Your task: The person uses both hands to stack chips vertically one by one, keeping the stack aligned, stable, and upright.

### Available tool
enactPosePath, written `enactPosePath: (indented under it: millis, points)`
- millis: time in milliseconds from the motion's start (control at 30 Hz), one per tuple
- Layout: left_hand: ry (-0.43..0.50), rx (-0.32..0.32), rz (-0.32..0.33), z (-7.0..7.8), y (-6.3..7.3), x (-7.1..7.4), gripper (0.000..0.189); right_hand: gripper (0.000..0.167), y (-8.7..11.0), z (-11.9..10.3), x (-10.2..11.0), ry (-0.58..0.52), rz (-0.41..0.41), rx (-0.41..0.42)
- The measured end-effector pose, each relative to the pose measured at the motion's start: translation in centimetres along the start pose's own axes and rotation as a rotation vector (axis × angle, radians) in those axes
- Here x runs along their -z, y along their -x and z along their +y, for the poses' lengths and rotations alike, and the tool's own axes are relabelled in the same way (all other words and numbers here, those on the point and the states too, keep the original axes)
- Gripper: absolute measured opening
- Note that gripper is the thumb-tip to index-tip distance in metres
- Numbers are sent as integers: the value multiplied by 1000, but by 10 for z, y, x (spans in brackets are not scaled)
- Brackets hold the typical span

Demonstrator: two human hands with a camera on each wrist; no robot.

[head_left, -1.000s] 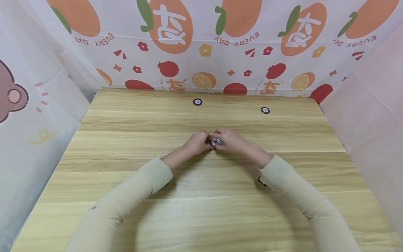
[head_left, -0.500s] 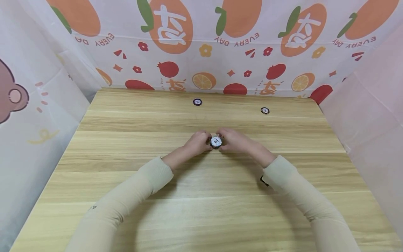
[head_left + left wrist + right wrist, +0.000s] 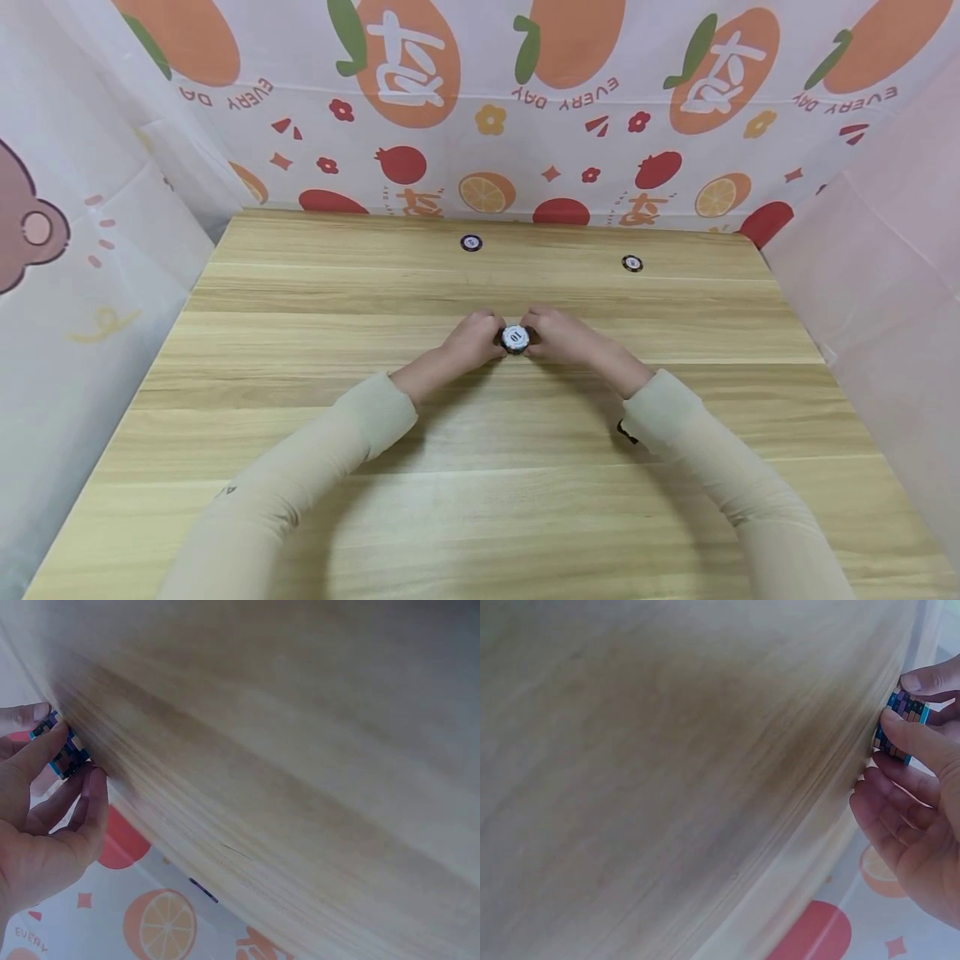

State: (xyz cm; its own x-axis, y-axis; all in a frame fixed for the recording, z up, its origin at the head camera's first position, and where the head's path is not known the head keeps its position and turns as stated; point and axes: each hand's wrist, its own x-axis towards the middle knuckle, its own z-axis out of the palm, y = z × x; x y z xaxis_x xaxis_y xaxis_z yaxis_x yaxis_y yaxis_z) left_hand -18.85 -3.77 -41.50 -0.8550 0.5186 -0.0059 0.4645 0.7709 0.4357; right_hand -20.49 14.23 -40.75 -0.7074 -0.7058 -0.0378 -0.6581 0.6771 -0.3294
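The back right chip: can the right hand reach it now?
Probably yes: only bare table shows between the right hand and the chip, though it would likely first release the stack.

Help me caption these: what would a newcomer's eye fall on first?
Probably the fruit-print curtain behind the wooden table. Next, the poker chip stack marked 10 on top, held between the left hand and right hand mid-table; two loose chips lie toward the far edge.

Chip stack (image 3: 515, 339) on table (image 3: 480, 517), between fingers (image 3: 915, 737), left chip (image 3: 471, 243), right chip (image 3: 632, 263) behind.
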Motion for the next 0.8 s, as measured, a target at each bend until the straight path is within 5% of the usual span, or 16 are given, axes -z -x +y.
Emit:
enactPosePath:
  millis: [800]
  points:
    - [-2,17,-21,0,-3,-4,38,32,0,4,-3,-45,-10,-28]
